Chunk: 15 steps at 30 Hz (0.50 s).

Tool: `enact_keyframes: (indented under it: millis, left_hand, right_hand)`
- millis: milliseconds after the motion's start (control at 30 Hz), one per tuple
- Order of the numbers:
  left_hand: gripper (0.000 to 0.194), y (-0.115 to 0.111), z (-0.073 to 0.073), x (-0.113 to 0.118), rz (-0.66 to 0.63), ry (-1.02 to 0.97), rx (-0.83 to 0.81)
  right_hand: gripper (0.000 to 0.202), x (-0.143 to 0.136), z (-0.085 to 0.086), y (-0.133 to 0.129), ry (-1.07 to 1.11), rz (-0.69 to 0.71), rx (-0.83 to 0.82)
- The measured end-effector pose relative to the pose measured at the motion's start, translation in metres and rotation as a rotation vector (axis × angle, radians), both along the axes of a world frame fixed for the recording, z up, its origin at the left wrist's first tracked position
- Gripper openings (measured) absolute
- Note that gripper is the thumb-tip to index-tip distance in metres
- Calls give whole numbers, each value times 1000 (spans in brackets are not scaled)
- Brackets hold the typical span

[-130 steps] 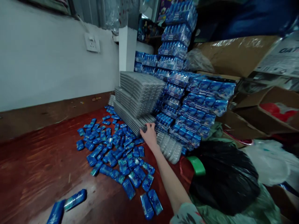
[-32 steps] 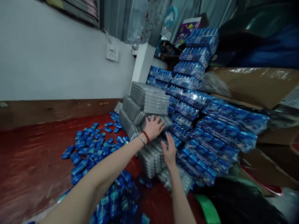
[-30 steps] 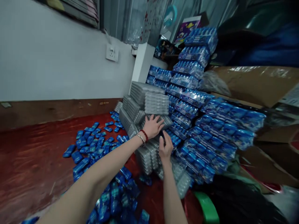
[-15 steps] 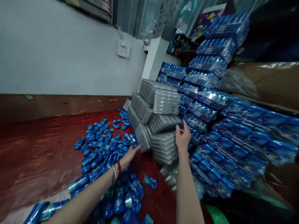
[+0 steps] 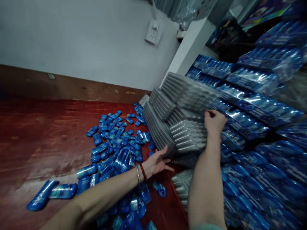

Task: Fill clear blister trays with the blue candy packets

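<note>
Clear plastic trays (image 5: 188, 135) are stacked in a leaning pile in the middle, nested in several bundles. My left hand (image 5: 157, 163), with a red bracelet and a silver bangle at its wrist, is at the lower left edge of the pile, fingers spread and holding nothing. At the pile's right side my right hand (image 5: 214, 121) has its fingers curled in against the tray edges; what they pinch, if anything, is hidden. Many small blue packs (image 5: 120, 140) lie loose on the red floor (image 5: 48, 127), left of the trays and below my left forearm.
Film-wrapped blue multipacks (image 5: 254, 111) are stacked high on the right, close to my right arm. A white wall (image 5: 83, 41) with a socket (image 5: 153, 32) stands behind, with a white post (image 5: 189, 48) at the corner. More trays (image 5: 183, 183) lie low beside my right forearm.
The view has turned and shifted. The lower front bundle of trays now sits higher and tilted against the pile. My left hand has spread its fingers; my right hand has moved up and curled its fingers.
</note>
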<state>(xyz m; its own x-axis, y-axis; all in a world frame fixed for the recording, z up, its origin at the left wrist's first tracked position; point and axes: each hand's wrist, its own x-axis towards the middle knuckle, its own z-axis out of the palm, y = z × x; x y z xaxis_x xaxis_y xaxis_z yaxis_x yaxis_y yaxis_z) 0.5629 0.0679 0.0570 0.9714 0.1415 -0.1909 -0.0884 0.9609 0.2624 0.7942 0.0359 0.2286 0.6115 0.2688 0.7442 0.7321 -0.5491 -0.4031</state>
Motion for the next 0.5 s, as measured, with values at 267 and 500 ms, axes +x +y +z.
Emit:
enact_keyframes:
  millis: [267, 500]
  left_hand:
    - [25, -4, 45, 28, 349, 235, -321]
    - [12, 6, 49, 36, 342, 283, -252]
  right_hand:
    - [48, -17, 9, -8, 325, 312, 416]
    - [44, -71, 13, -55, 435, 588, 698]
